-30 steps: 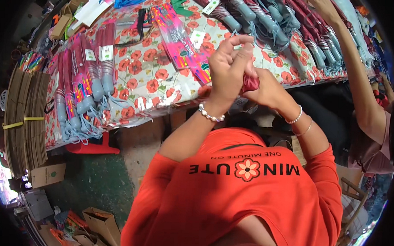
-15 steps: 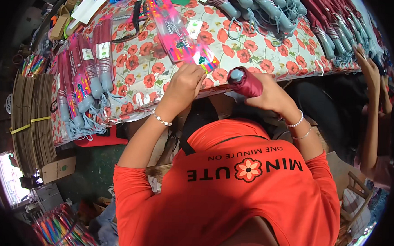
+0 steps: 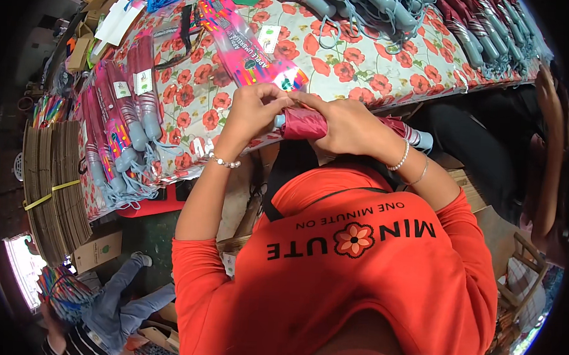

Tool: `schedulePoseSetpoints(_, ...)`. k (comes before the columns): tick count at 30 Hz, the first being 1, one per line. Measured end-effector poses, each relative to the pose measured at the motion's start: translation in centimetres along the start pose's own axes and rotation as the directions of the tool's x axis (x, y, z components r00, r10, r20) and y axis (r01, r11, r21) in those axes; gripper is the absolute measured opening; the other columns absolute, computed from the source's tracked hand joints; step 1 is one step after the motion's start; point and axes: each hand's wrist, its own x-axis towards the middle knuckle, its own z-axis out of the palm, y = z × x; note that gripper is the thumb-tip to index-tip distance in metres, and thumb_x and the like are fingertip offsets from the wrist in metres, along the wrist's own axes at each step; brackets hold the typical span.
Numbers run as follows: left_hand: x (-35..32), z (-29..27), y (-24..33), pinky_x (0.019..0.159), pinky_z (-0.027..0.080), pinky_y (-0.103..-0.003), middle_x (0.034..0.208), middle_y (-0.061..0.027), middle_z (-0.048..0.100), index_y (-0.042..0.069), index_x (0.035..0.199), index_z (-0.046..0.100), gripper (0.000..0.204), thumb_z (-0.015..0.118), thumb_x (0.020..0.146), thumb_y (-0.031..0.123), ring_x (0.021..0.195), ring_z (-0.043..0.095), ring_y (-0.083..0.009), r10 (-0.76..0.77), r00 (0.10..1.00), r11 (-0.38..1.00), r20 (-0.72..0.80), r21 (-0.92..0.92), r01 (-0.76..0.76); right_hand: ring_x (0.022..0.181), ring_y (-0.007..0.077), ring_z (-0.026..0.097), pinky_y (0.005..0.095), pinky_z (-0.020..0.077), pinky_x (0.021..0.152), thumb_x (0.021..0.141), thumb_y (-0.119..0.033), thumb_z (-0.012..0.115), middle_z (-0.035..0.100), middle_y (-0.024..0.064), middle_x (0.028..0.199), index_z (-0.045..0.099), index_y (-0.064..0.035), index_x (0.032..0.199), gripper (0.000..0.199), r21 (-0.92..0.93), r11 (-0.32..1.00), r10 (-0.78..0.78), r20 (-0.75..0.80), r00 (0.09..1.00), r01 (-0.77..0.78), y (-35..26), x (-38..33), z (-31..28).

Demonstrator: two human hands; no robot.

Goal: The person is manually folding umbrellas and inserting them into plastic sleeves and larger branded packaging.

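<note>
Fingers of my left hand [image 3: 252, 109] pinch the end of the folded maroon umbrella [image 3: 306, 123] while my right hand [image 3: 347, 125] wraps round its middle (steadying it), just off the near edge of the flowered table [image 3: 359, 73].

Pink packaged umbrellas [image 3: 252, 43] crowd the floral table [image 3: 365, 79] beyond both hands [image 3: 300, 115].

One head-worn fisheye looks steeply down, close above the flowered table [image 3: 365, 67].
</note>
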Motion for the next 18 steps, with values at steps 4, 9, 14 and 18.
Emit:
schedulePoseSetpoints(4, 0.5, -0.6, -0.2, 0.047, 0.037, -0.020, 0.063, -0.0028, 0.062, 0.000, 0.078, 0.066, 0.008, 0.067, 0.079, 0.008, 0.050, 0.047, -0.0066, -0.178, 0.982, 0.974, 0.069, -0.131, 0.185, 0.059, 0.0355, 0.060, 0.0387, 0.0455, 0.056, 0.062, -0.016, 0.065, 0.065, 0.0179, 0.072, 0.053, -0.0105, 0.123, 0.062, -0.083, 0.996, 0.013, 0.007, 1.000, -0.012, 0.4, -0.5, -0.4)
schedulePoseSetpoints(9, 0.5, 0.0, 0.8, 0.049, 0.040, -0.022, 0.066, -0.0040, 0.062, 0.001, 0.078, 0.066, 0.004, 0.064, 0.079, 0.005, 0.051, 0.051, -0.0107, -0.183, 0.983, 0.976, -0.014, -0.125, 0.180, 0.060, 0.0363, 0.060, 0.0393, 0.0455, 0.057, 0.063, -0.016, 0.065, 0.065, 0.0183, 0.075, 0.053, -0.0084, 0.120, 0.058, -0.044, 0.999, 0.030, -0.025, 0.999, -0.031, 1.3, -0.6, -0.6)
schedulePoseSetpoints(14, -0.6, 2.3, -0.1, 0.055, 0.043, -0.027, 0.072, -0.0075, 0.062, -0.001, 0.084, 0.065, 0.008, 0.061, 0.076, 0.001, 0.058, 0.053, -0.0181, 0.359, 0.929, 0.869, -0.093, 0.396, -0.296, 0.066, 0.0376, 0.059, 0.0406, 0.0455, 0.060, 0.065, -0.016, 0.064, 0.065, 0.0199, 0.080, 0.052, -0.0038, 0.114, 0.052, 0.060, 0.995, 0.079, -0.015, 0.997, -0.078, 1.8, 0.2, -0.7)
schedulePoseSetpoints(18, -0.9, 2.5, 0.0, 0.058, 0.044, -0.029, 0.076, -0.0095, 0.061, -0.002, 0.087, 0.064, 0.013, 0.059, 0.075, -0.003, 0.062, 0.054, -0.0215, 0.298, 0.951, 0.852, -0.080, 0.471, -0.227, 0.070, 0.0388, 0.059, 0.0415, 0.0453, 0.063, 0.066, -0.017, 0.064, 0.064, 0.0216, 0.084, 0.050, -0.0004, 0.108, 0.048, 0.122, 0.977, 0.169, 0.044, 0.985, -0.173, 1.3, 0.6, -1.3)
